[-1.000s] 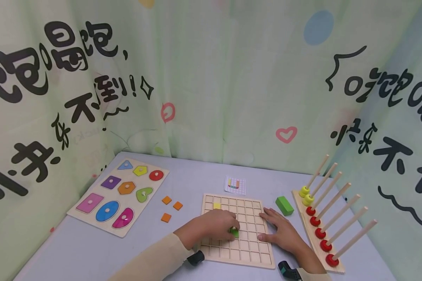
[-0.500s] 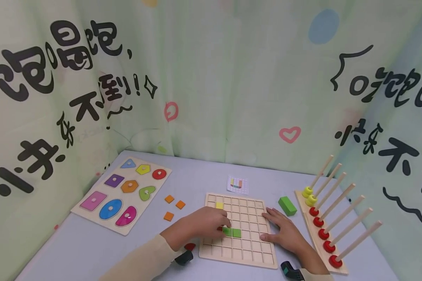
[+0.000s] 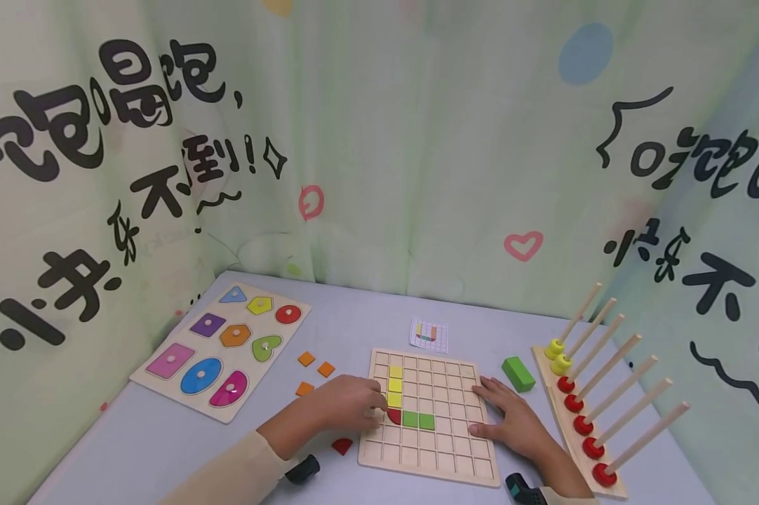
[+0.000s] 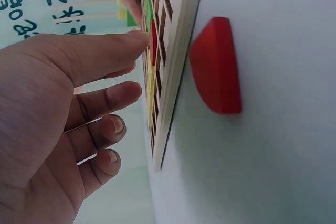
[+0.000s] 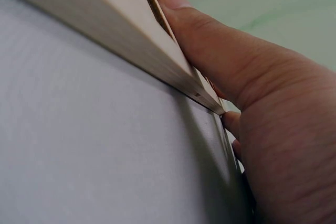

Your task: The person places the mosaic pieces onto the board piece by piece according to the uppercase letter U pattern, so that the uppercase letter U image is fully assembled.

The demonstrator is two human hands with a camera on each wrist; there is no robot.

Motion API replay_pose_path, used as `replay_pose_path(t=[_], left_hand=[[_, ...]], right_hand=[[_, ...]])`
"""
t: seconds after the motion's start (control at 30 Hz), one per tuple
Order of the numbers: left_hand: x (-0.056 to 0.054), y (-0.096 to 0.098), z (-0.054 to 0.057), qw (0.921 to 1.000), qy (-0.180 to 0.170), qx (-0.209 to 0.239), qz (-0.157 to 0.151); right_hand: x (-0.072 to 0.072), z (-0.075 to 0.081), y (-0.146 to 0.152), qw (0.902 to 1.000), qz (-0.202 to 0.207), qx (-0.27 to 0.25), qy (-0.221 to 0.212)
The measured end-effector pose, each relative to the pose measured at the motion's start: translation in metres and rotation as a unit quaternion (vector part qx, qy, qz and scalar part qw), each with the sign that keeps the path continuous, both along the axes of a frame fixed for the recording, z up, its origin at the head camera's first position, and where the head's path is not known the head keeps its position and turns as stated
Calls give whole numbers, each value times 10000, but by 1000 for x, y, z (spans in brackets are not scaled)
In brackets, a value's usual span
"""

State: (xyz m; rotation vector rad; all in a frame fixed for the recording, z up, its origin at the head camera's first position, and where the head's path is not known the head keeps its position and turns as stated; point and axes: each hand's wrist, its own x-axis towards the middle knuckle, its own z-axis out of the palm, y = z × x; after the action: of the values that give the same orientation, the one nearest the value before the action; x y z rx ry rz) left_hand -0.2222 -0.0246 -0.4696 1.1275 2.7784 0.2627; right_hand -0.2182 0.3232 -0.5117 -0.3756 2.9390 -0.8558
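Observation:
A wooden grid board (image 3: 445,386) lies on the table. My left hand (image 3: 346,403) is at its left side, thumb and fingertips right at a red quarter-round piece (image 3: 395,417) sitting in the grid. In the left wrist view, the thumb (image 4: 113,51) reaches that piece and the other fingers are loosely bent, with nothing between them. Above the red piece runs a column of yellow squares (image 3: 395,384); to its right lie two green squares (image 3: 419,420). My right hand (image 3: 508,414) rests on the board's right edge with spread fingers, its thumb (image 5: 199,35) on the top face.
Another red quarter-round (image 3: 341,445) lies left of the board, near orange squares (image 3: 306,358). A pattern card (image 3: 428,335) lies behind the board. A green block (image 3: 518,374) and a peg rack (image 3: 584,428) stand right; a shape puzzle (image 3: 218,351) lies far left.
My left hand has moved left from the green squares to the red piece, which now shows in the grid. More yellow squares and the red piece on the table are uncovered. My right hand stays put.

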Motion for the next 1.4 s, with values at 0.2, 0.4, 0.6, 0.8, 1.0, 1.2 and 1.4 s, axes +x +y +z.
replay_pose_path(t=[0.2, 0.4, 0.6, 0.8, 1.0, 1.2, 1.4], left_hand=[[8, -17, 0, 9998, 172, 11, -53], [19, -29, 2, 10000, 1, -27, 30], [28, -40, -2, 9998, -153, -23, 116], [33, -46, -6, 9972, -585, -12, 459], [33, -49, -4, 9966, -683, 69, 465], [31, -51, -3, 9980, -516, 195, 303], [30, -49, -5, 9990, -378, 187, 165]], right_hand=[[0, -1, 0, 10000, 44, -14, 17], [0, 0, 0, 10000, 19, -4, 10], [1, 1, -1, 10000, 28, -87, 39], [1, 1, -1, 10000, 22, -4, 35], [1, 2, -2, 10000, -23, 27, 10], [2, 4, -3, 10000, -2, 24, 54], [2, 3, -2, 10000, 8, 27, 38]])
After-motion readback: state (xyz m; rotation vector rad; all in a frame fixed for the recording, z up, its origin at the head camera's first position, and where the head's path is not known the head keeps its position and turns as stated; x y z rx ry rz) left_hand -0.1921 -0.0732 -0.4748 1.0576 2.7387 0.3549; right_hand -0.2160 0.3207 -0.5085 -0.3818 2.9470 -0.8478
